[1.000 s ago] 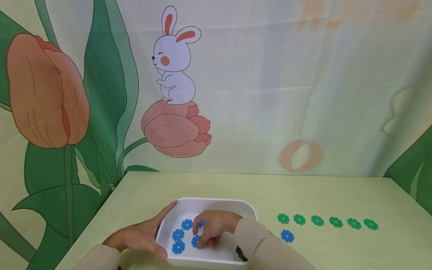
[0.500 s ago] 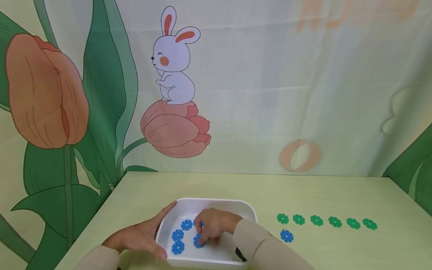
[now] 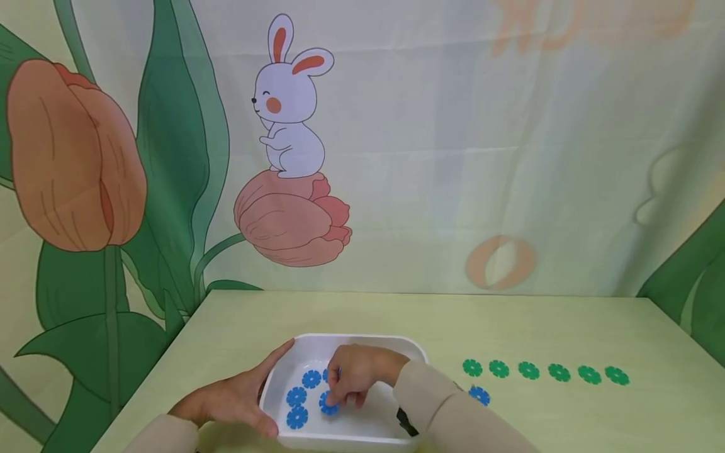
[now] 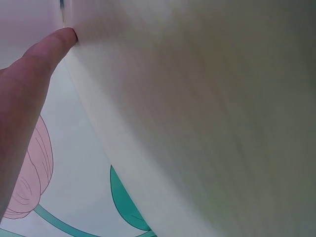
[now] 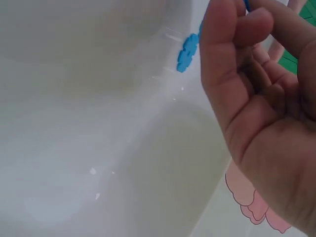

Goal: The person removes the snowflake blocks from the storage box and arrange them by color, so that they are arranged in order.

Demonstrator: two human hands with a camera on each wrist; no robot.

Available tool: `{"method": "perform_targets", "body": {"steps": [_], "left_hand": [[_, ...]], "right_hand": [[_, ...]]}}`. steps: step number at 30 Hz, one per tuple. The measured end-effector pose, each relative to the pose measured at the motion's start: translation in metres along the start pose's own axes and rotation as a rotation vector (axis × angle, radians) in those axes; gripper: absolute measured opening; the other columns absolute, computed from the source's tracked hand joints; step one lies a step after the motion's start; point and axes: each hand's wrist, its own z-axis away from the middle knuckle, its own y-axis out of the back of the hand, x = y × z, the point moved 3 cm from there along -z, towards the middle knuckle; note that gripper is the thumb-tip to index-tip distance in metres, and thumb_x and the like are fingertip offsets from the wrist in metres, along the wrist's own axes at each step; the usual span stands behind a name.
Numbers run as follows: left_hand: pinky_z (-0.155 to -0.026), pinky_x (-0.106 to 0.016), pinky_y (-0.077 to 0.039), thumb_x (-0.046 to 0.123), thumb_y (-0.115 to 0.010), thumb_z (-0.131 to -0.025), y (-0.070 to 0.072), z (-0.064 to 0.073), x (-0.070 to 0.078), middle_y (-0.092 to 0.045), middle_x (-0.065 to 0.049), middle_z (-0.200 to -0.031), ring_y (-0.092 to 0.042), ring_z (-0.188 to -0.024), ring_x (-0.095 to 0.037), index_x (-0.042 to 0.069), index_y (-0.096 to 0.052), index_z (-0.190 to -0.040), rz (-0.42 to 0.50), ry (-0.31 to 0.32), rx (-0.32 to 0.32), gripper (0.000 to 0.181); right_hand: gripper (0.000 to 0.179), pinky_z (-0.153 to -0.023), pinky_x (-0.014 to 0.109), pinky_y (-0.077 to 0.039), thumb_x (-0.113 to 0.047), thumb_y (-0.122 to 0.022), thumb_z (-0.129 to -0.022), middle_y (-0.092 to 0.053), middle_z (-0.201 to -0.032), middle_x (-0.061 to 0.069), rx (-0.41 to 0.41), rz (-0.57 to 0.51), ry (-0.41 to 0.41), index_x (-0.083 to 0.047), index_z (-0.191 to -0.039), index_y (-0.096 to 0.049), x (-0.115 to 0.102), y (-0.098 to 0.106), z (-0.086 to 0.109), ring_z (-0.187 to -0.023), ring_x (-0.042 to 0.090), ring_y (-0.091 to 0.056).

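My left hand [image 3: 235,397] grips the left end of a white plastic box [image 3: 370,439], thumb at the near corner and fingers toward the far one. Inside the box my right hand [image 3: 361,372] pinches a blue snowflake disc [image 3: 328,403] between thumb and fingertip. Several other blue discs [image 3: 297,416] lie on the left part of the floor, one partly hidden behind the right hand. In the right wrist view a blue disc [image 5: 187,53] shows beside the curled fingers. The left wrist view shows a finger [image 4: 49,47] extended.
Right of the box, a row of green snowflake discs [image 3: 559,372] lies on the pale table [image 3: 566,324]. One blue disc [image 3: 479,395] sits below the row's left end, partly behind the right sleeve [image 3: 447,409]. A printed cloth [image 3: 408,157] hangs behind.
My right hand stays in the box, its fingertips now closed on the disc it was touching, which has tilted and shifted slightly. The left hand holds its place; the head view has drifted a little.
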Motion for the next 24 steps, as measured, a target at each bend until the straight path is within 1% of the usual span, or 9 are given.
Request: {"method": "perform_targets", "body": {"steps": [3, 7, 10, 15, 20, 24], "left_hand": [[-0.106, -0.05, -0.042, 0.038, -0.084, -0.08, 0.0, 0.0, 0.001, -0.019, -0.019, -0.156, -0.039, -0.126, -0.032, 0.02, 0.012, -0.159, 0.001, 0.015, 0.005, 0.126], [-0.106, -0.051, -0.042, 0.037, -0.083, -0.081, 0.0, 0.0, 0.002, -0.018, -0.019, -0.157, -0.04, -0.125, -0.032, 0.021, 0.012, -0.159, -0.004, 0.033, 0.014, 0.124], [-0.105, -0.051, -0.043, 0.037, -0.083, -0.081, 0.0, 0.0, 0.002, -0.019, -0.018, -0.156, -0.04, -0.125, -0.031, 0.022, 0.012, -0.159, -0.014, 0.041, 0.018, 0.124], [-0.104, -0.052, -0.044, 0.035, -0.083, -0.081, 0.0, 0.0, 0.0, -0.021, -0.017, -0.156, -0.042, -0.124, -0.031, 0.022, 0.012, -0.159, -0.011, 0.05, 0.022, 0.124], [-0.103, -0.053, -0.044, 0.033, -0.084, -0.08, 0.0, 0.0, 0.001, -0.021, -0.018, -0.155, -0.042, -0.124, -0.031, 0.023, 0.011, -0.159, -0.008, 0.052, 0.029, 0.124], [-0.103, -0.055, -0.043, 0.034, -0.084, -0.08, -0.001, -0.001, 0.001, -0.02, -0.019, -0.156, -0.042, -0.124, -0.032, 0.024, 0.011, -0.159, -0.013, 0.051, 0.034, 0.125]], "right_hand": [[0.019, -0.053, 0.026, -0.054, -0.015, -0.076, -0.089, -0.067, -0.068, 0.007, -0.011, -0.044, 0.011, -0.007, -0.076, -0.065, -0.002, 0.004, 0.003, -0.053, 0.015, -0.056], [0.019, -0.05, 0.025, -0.054, -0.014, -0.076, -0.089, -0.068, -0.068, 0.009, -0.015, -0.107, 0.037, -0.005, -0.077, -0.065, -0.004, 0.009, 0.006, -0.05, 0.015, -0.056], [0.017, -0.051, 0.026, -0.055, -0.012, -0.076, -0.089, -0.068, -0.068, 0.009, -0.015, -0.137, 0.06, -0.004, -0.079, -0.066, -0.007, 0.012, 0.008, -0.05, 0.014, -0.056], [0.014, -0.055, 0.03, -0.057, -0.012, -0.075, -0.09, -0.069, -0.07, 0.01, 0.009, -0.138, 0.084, -0.006, -0.081, -0.067, -0.009, 0.021, 0.015, -0.051, 0.015, -0.056], [0.013, -0.055, 0.03, -0.057, -0.011, -0.074, -0.091, -0.069, -0.072, 0.011, 0.02, -0.158, 0.098, -0.006, -0.083, -0.066, -0.007, 0.027, 0.022, -0.052, 0.015, -0.056], [0.013, -0.062, 0.039, -0.06, -0.01, -0.074, -0.091, -0.069, -0.073, 0.013, 0.026, -0.181, 0.113, -0.005, -0.083, -0.065, -0.004, 0.031, 0.028, -0.052, 0.014, -0.056]]}}
